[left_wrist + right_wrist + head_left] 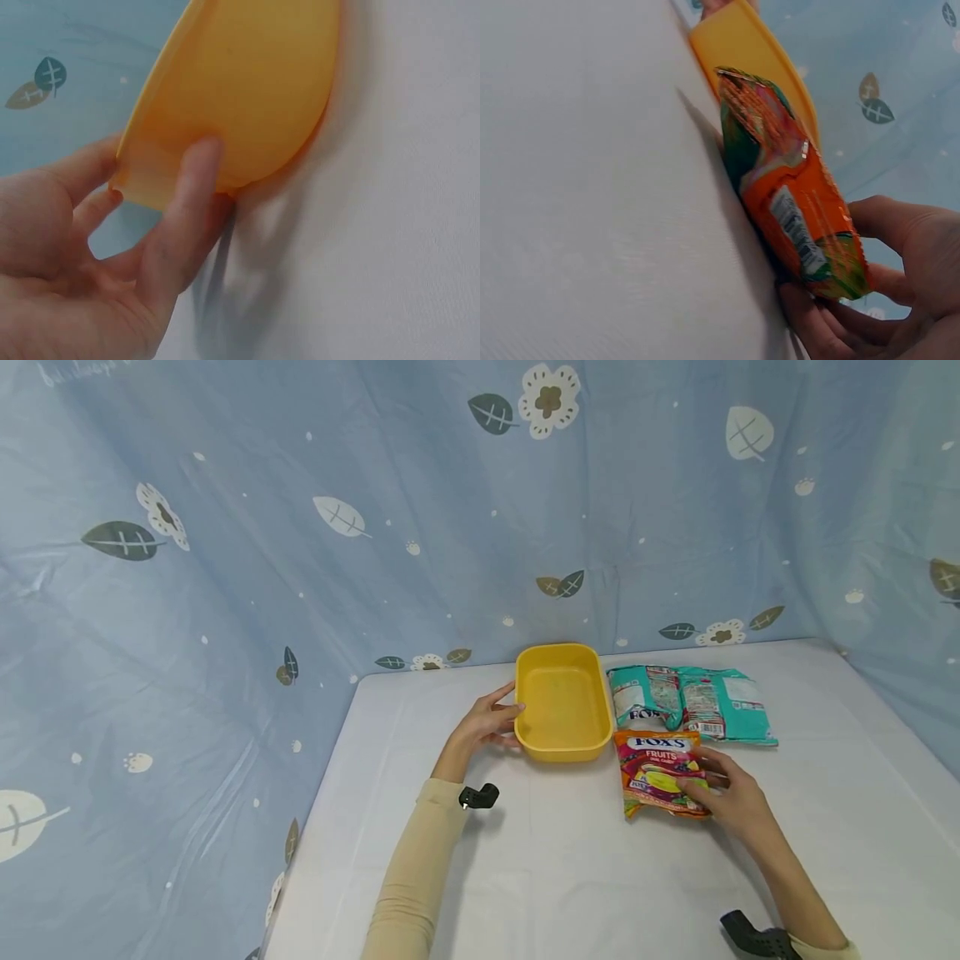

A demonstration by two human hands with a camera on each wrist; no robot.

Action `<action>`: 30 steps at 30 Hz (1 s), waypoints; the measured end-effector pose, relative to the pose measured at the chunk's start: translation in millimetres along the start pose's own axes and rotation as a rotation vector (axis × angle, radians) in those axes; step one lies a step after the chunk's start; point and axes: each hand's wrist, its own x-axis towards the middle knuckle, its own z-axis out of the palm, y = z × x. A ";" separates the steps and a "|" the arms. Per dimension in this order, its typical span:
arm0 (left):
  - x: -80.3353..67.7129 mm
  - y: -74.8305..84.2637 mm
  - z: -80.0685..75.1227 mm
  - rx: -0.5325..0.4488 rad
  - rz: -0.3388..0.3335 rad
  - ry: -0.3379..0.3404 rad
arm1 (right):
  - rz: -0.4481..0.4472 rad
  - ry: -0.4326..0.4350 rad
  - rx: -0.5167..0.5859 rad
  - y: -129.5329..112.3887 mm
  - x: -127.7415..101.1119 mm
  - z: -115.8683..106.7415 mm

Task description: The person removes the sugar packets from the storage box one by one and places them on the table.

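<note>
My left hand (pixel 487 720) is at the left side of a yellow plastic basin (pixel 564 710), pinching its wall. In the left wrist view, the fingertips (pixel 116 193) reach the rim while one digit lies along the outer wall. My right hand (pixel 738 793) grips the right side of an orange and purple Fox's Fruits candy bag (pixel 660 777). Its thumb rests on the front, and more fingers reach around the edge in the right wrist view. The bag is tilted, with its lower end close to the white cloth.
Two teal candy bags, a left one (pixel 637 689) and a right one (pixel 727 706), lie behind the orange bag, right of the basin. A white cloth (pixel 570 860) covers the table. A blue patterned curtain (pixel 420 527) hangs behind and to the left.
</note>
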 end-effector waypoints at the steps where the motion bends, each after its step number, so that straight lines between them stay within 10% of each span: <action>1: -0.8 0.3 0.7 0.011 0.004 0.005 | 0.000 -0.004 -0.001 -1.5 -0.5 -1.8; 18: -15.5 0.8 6.0 0.246 0.111 0.116 | -0.050 -0.028 -0.149 -16.8 12.2 -19.6; 30: -43.6 -4.2 10.3 0.750 0.297 0.313 | -0.093 0.036 -0.328 -19.9 28.9 -28.9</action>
